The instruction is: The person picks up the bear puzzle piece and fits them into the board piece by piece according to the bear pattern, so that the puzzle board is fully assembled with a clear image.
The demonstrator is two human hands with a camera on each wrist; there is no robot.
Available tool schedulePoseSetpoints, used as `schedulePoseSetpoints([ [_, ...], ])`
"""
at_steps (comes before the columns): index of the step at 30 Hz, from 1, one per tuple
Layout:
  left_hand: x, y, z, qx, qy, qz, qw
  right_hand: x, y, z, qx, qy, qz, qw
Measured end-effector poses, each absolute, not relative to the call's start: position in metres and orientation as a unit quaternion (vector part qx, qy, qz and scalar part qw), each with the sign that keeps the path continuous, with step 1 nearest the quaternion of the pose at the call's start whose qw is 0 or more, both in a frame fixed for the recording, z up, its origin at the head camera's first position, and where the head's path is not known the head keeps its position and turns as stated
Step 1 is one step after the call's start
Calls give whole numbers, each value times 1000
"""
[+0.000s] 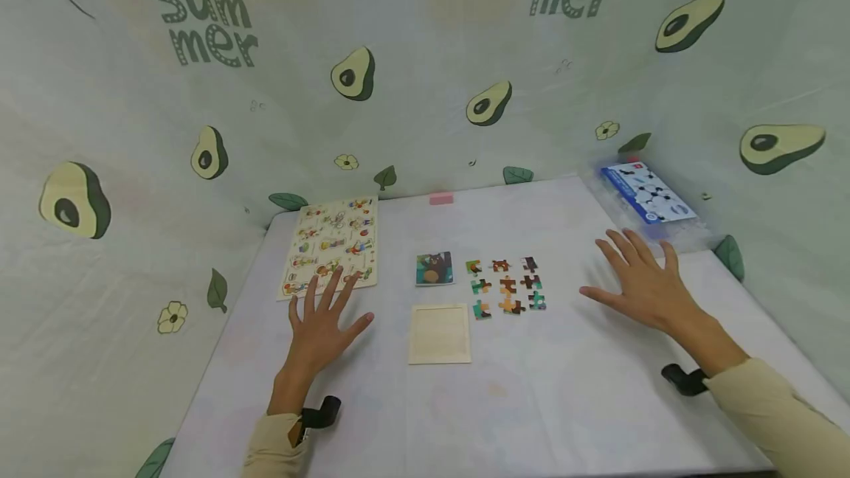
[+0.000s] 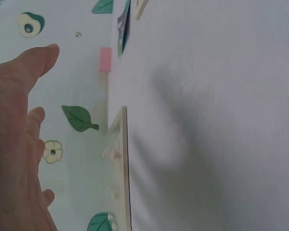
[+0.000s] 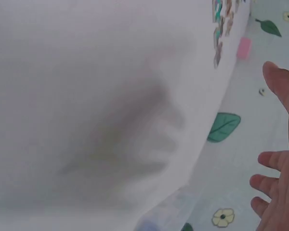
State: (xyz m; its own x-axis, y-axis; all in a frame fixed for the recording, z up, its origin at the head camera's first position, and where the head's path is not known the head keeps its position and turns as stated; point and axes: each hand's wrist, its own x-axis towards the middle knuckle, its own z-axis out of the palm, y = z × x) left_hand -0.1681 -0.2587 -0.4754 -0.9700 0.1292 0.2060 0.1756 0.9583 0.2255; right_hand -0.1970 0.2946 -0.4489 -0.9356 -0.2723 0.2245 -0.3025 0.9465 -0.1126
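My left hand point(image 1: 322, 330) hovers with fingers spread over the table's left side, its fingertips overlapping the near edge of a pegged picture board point(image 1: 334, 242) in the head view. My right hand point(image 1: 647, 286), also spread and holding nothing, is held above the right side, casting a shadow in the right wrist view. Between the hands lie several loose jigsaw pieces point(image 1: 508, 285), set out in rows. Left of them are a small picture card point(image 1: 434, 269) showing a brown animal and, nearer me, a shallow square wooden tray point(image 1: 440, 335).
A clear plastic bag with a blue and white packet point(image 1: 649, 192) lies at the back right corner. A pink block point(image 1: 441, 198) sits at the table's back edge. The white table point(image 1: 505, 419) meets a printed cloth backdrop point(image 1: 412, 21) behind.
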Motion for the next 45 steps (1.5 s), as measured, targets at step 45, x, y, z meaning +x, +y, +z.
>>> schedulePoseSetpoints([
  [45,-181,-209,-525,-264,-924,-275,30,-258,181,-465,300,-939,147,80],
])
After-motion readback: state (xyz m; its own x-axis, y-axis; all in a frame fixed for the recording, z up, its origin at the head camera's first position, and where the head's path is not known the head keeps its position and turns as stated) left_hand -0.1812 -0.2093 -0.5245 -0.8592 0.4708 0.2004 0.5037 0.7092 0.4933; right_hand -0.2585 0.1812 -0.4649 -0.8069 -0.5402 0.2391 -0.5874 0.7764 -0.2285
